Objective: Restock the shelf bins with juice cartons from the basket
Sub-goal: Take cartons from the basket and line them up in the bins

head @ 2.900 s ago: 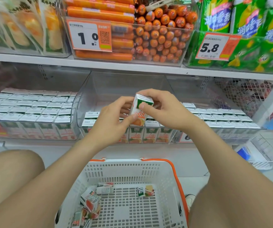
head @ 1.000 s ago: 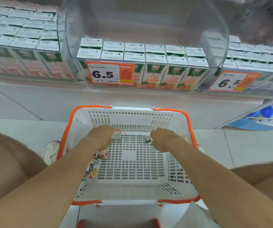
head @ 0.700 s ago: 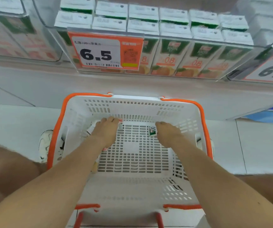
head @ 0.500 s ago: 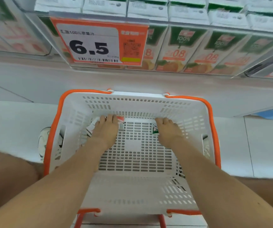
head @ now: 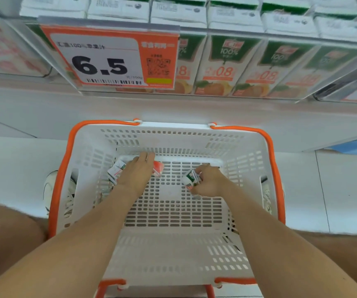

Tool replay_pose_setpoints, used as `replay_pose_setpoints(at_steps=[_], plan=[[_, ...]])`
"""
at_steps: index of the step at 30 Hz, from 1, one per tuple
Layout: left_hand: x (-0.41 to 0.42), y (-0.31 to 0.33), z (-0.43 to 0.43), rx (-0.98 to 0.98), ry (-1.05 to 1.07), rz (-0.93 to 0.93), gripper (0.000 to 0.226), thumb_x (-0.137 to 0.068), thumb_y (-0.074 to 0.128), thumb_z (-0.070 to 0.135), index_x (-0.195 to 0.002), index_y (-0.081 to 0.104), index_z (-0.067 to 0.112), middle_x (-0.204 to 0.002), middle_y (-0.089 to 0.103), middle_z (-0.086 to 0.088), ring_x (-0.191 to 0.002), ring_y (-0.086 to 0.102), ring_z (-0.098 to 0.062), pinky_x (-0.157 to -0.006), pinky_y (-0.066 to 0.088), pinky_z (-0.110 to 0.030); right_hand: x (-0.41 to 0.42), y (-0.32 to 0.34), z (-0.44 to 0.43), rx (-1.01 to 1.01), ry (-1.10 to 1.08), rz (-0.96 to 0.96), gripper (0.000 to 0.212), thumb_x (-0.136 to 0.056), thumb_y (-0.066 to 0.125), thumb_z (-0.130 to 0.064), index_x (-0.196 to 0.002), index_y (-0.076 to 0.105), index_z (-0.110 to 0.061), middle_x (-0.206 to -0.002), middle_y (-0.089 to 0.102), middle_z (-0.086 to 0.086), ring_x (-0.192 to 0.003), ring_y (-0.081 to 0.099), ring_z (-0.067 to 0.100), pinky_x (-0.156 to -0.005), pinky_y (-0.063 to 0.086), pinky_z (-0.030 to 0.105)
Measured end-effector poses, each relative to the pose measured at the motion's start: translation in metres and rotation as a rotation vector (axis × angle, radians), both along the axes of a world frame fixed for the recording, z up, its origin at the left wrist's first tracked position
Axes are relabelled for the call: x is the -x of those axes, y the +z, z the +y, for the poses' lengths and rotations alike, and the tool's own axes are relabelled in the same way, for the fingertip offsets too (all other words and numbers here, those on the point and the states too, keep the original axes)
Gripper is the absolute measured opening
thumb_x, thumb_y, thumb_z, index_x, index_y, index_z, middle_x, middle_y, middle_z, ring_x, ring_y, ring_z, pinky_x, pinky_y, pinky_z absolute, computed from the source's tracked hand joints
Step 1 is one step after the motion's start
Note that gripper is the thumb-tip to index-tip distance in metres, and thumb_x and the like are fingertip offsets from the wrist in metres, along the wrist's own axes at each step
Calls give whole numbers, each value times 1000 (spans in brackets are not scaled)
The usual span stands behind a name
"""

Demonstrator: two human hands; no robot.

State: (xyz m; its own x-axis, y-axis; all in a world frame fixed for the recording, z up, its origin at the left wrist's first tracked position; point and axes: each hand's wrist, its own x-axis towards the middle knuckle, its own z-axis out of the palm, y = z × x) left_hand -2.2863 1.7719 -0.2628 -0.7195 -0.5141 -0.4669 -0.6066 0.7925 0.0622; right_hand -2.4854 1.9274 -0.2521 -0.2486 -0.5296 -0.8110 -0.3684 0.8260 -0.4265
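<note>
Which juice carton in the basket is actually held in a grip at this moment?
The green-and-white carton on the right: the fingers of the right hand curl round it. The other cartons only lie under and beside the flat left hand.

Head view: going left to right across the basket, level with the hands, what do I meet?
basket left rim → white carton → left hand lying flat → red-ended carton → green-and-white carton in the grip of the right hand → basket right wall
</note>
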Motion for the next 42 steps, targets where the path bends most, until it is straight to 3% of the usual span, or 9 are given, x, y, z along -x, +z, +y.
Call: replay_pose_setpoints(at_steps=[3, 8, 14, 17, 20, 23, 27, 34, 42], plan=[[1, -2, 1, 83, -51, -54, 77, -80, 70, -9, -149, 39, 9, -146, 39, -14, -134, 44, -34, -107, 43, -43, -6, 22, -5, 4, -250, -236, 51, -89, 71, -4, -132, 49, -17, -103, 63, 8, -78, 61, 22, -67, 50, 33], [2, 1, 11, 146, -165, -71, 66, -82, 72, -2, -139, 44, 11, -146, 40, -15, -134, 43, -36, -108, 39, -45, -5, 44, 6, 1, -577, -605, 51, -79, 53, -14, -129, 56, -4, -100, 71, 22, -87, 67, 37, -87, 57, 50], [-5, -2, 19, 37, -219, -114, 83, -78, 74, -11, -148, 36, 11, -144, 39, -10, -132, 47, -35, -111, 40, -44, -1, 58, 13, 54, -481, -445, 77, -85, 71, -31, -152, 36, -16, -116, 76, 14, -90, 78, 26, -91, 62, 46], [-9, 3, 18, -17, -235, 13, 56, -86, 76, 8, -136, 51, 17, -135, 42, -4, -122, 45, -28, -101, 43, -38, 2, 76, 15, 91, -415, -276, 63, -89, 69, -30, -145, 43, -18, -112, 71, 9, -74, 74, 25, -74, 60, 38], [-6, 23, 22, -259, 10, 314, 35, -86, 82, 34, -106, 55, 26, -110, 51, 6, -100, 55, -23, -74, 41, -32, 4, 89, 11, 138, -376, -115, 48, -88, 70, -31, -120, 63, 5, -90, 62, 11, -65, 73, 23, -73, 61, 43], [4, 69, 26, -523, 346, 516, 41, -79, 90, 46, -93, 59, 22, -85, 64, 0, -74, 62, -19, -61, 47, -33, 2, 115, 7, 190, -365, -68, 40, -91, 67, -30, -116, 65, 1, -104, 67, 10, -67, 76, 26, -82, 64, 42], [7, 142, 21, -673, 467, 612, 41, -80, 90, 36, -110, 64, 29, -89, 73, -4, -74, 71, -20, -70, 59, -37, -7, 159, -2, 322, -304, -36, 30, -91, 65, -30, -114, 71, -10, -120, 71, 13, -83, 78, 29, -79, 65, 45], [-12, 244, 15, -858, 500, 710, 31, -97, 63, 5, -119, 66, 25, -103, 61, -20, -66, 74, -31, -63, 57, -42, -39, 234, -15, 498, -242, 7, 15, -93, 68, -21, -88, 61, -8, -79, 56, 11, -66, 62, 26, -68, 60, 51], [-40, 322, 10, -1033, 417, 553, 52, -92, 73, -6, -136, 55, 15, -116, 68, -24, -95, 79, -38, -94, 62, -47, -63, 285, -7, 522, -257, -82, 34, -91, 64, -34, -107, 75, -6, -108, 74, 19, -79, 75, 34, -86, 62, 55]])
